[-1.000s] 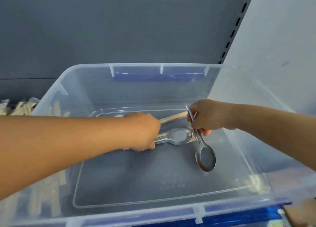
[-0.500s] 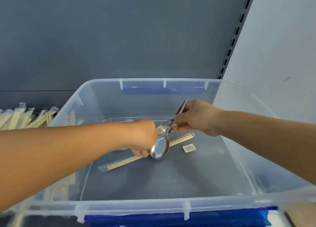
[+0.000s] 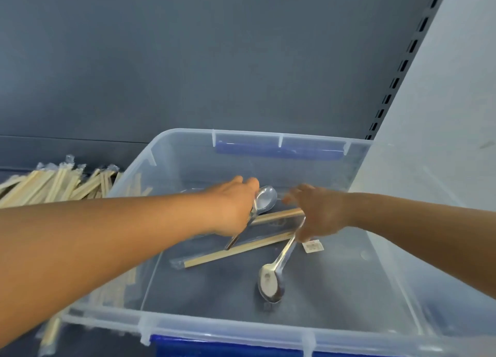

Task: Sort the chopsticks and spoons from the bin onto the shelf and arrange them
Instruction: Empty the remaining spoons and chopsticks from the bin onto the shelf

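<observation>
Spoons: left hand [image 3: 236,209] clamped on one spoon [image 3: 264,201], right hand [image 3: 318,214] on another [image 3: 271,282], bowl at 6 o'clock. Chopsticks [image 3: 236,252] in bin [image 3: 241,327]; right fingers blurred.

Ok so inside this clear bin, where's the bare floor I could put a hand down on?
Bare floor lies along the bin near wall, left of the lower spoon, and on the right past the small label. It is crowded mid-bin: wrapped chopsticks, the left hand gripping the upper spoon, and the right hand.
</observation>
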Available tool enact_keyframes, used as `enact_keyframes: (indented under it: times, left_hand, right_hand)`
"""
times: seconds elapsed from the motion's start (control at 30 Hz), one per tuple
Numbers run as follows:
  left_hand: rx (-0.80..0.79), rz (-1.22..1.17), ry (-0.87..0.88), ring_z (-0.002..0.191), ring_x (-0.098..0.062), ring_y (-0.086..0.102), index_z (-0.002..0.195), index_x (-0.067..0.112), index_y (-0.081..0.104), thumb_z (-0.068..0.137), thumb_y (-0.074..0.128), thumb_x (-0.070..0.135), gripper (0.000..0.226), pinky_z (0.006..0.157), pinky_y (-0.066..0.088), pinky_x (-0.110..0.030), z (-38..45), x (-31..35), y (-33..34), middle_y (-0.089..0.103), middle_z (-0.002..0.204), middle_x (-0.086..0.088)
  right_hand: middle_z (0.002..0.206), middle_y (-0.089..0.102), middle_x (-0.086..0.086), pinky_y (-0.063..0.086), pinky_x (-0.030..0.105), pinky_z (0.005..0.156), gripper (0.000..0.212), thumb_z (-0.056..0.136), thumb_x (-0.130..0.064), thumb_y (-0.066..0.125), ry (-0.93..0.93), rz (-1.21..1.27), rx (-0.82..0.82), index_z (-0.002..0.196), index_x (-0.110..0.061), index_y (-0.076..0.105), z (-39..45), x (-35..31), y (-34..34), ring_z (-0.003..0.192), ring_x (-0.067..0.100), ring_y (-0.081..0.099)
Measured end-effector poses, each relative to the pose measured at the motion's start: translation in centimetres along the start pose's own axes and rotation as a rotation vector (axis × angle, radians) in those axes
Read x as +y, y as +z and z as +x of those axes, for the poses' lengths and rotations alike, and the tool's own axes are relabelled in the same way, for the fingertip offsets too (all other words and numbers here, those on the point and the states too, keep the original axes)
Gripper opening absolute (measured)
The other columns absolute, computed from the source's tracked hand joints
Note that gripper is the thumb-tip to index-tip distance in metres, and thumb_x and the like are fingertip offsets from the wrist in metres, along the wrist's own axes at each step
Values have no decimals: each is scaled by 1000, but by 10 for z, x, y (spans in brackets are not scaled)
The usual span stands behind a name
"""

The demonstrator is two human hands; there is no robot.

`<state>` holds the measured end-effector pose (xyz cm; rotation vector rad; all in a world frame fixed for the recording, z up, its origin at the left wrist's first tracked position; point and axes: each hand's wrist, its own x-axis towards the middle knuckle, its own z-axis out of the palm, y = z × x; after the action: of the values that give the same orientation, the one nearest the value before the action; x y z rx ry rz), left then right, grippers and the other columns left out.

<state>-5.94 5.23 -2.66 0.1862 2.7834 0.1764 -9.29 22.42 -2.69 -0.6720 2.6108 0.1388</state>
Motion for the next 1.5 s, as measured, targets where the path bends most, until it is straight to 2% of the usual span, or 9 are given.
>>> enact_keyframes:
  times: [0.17,0.33,0.4,0.5,0.63,0.9,1.07,1.37,1.5]
  left_hand:
    - [-134,40,-57,108,-30,51,134,10,33,90,46,57,66,80,43,-33,2,21,10,46,125,-9]
    - [-60,-32,-101,85,-28,54,120,11,41,93,52,16,29,65,40,-30,13,29,22,52,94,-8]
    - [-86,17,-107,75,-25,54,95,6,55,92,49,11,8,54,38,-26,19,23,22,53,79,-7]
    - [-145,-61,-143,51,-15,49,65,12,51,91,46,7,27,47,40,-21,27,10,19,55,60,-2]
    - [-126,-222,-221,47,-18,55,77,6,58,94,43,4,22,50,47,-24,27,-10,9,64,59,-9]
    - [195,-442,-312,72,-25,52,65,14,44,100,32,13,37,57,42,-23,16,-44,-15,56,85,-11]
    - [12,-709,-302,54,-19,37,85,9,57,99,35,36,37,56,30,-26,0,-13,-3,63,88,-6]
    - [27,-734,-314,45,-16,25,79,10,54,85,59,18,11,47,19,-22,-4,-10,-5,37,64,-6]
    - [-15,-604,-326,44,-18,26,72,10,59,86,45,9,19,50,20,-21,-8,-21,-11,37,60,-7]
  right_hand:
    - [145,31,4,36,35,106,89,76,-39,73,-25,-3,-17,146,-20,22,2,24,15,133,25,33]
    - [120,48,0,45,33,91,28,86,-33,62,-109,-93,122,113,-28,57,0,27,14,112,21,48]
    - [113,52,-1,42,27,81,16,89,-29,56,-142,-131,103,104,-27,60,0,24,13,106,20,51]
    - [98,51,-5,35,21,70,4,90,-28,55,-178,-108,89,93,-27,58,1,24,11,91,15,48]
    - [81,45,-13,29,8,58,5,91,-23,53,-175,-26,55,86,-26,53,3,26,7,83,11,43]
    - [73,60,7,41,21,57,14,87,-9,51,127,488,-54,78,-5,60,-3,22,-8,63,19,51]
    - [69,62,2,40,19,52,19,94,-7,49,74,1004,-145,76,-11,54,-6,-6,-3,58,12,52]
    - [72,57,-4,39,25,69,13,88,-30,62,-136,893,-58,79,-21,62,-2,-34,9,69,12,46]
    - [103,55,-11,41,22,81,26,84,-44,63,-149,430,74,105,-30,59,5,-25,5,94,10,52]
